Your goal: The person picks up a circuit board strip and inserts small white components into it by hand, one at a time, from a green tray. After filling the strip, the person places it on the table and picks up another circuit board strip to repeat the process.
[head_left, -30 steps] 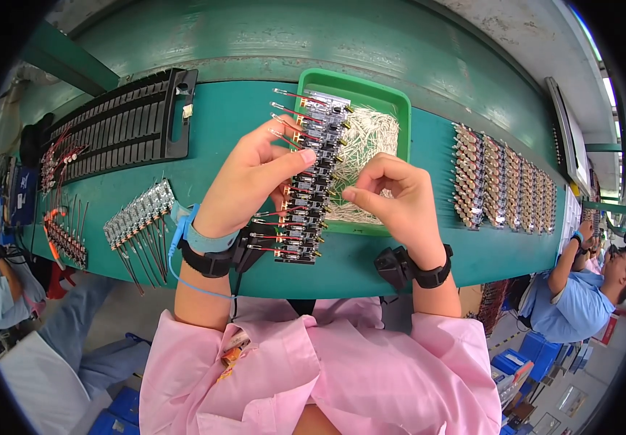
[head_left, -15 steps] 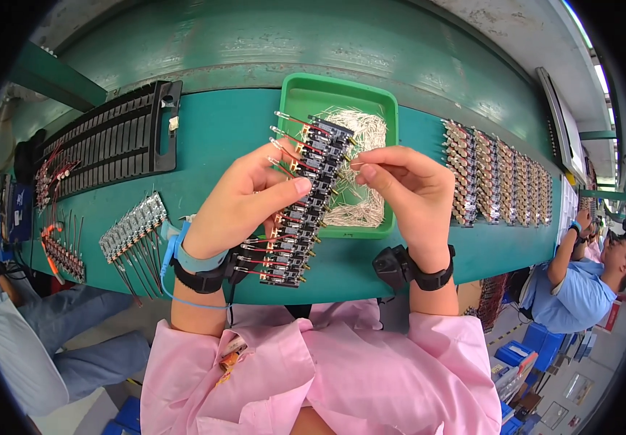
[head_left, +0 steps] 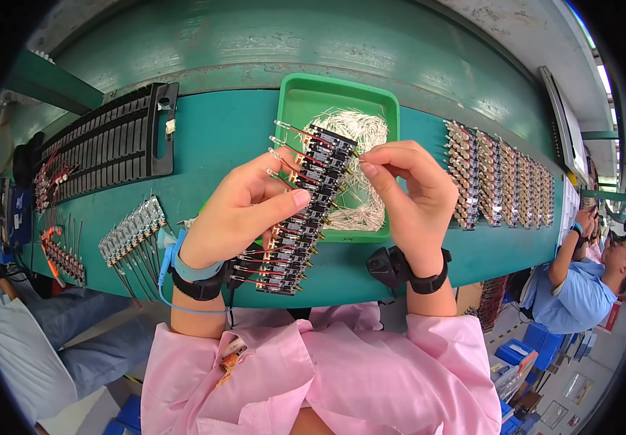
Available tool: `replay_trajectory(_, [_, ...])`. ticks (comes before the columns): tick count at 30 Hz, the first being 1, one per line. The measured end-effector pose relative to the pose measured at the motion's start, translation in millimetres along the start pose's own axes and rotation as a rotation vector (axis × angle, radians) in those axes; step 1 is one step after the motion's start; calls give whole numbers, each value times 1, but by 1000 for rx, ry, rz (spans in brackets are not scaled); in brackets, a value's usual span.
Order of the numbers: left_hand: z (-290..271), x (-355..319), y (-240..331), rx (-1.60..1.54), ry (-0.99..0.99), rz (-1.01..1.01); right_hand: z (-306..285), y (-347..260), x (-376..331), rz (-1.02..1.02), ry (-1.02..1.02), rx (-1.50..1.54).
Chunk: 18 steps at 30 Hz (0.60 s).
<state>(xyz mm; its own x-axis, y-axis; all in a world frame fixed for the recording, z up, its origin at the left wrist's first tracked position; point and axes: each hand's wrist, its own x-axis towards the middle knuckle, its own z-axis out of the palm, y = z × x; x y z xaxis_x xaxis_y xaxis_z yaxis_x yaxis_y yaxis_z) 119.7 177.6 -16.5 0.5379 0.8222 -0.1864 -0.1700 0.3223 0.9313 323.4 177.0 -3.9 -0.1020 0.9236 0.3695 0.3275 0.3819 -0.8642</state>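
My left hand (head_left: pixel 255 206) is closed on a long black circuit board panel (head_left: pixel 311 196), thumb on its face, holding it tilted over the bench. Red wires with clear tips stick out along the panel's left side, and small brass-coloured parts line its right edge. At the upper right edge, the thumb and forefinger of my right hand (head_left: pixel 411 185) are pinched together. What they hold, if anything, is too small to make out. Behind the panel sits a green tray (head_left: pixel 313 85) with a heap of thin white-and-metal leaded parts (head_left: pixel 364 130).
Several finished-looking panels (head_left: pixel 498 174) stand in rows at the right. On the left lie a black slotted rack (head_left: pixel 110 138), a board panel with dark wires (head_left: pixel 133 230) and a smaller wired bunch (head_left: pixel 67 257). A blue cord (head_left: pixel 175 293) runs from my left wrist. A co-worker (head_left: pixel 574 283) sits at far right.
The panel has shifted slightly down in my left hand's grip. My right fingertips have come up closer to the panel's upper right edge.
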Motion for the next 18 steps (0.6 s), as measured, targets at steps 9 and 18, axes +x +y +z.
replay_trajectory(9, [-1, 0, 0, 27, -4, -12, 3, 0, 2, -115, 62, -75])
replay_trajectory(18, [-1, 0, 1, 29, 4, -13, 3, -4, 1, -229, 43, -236])
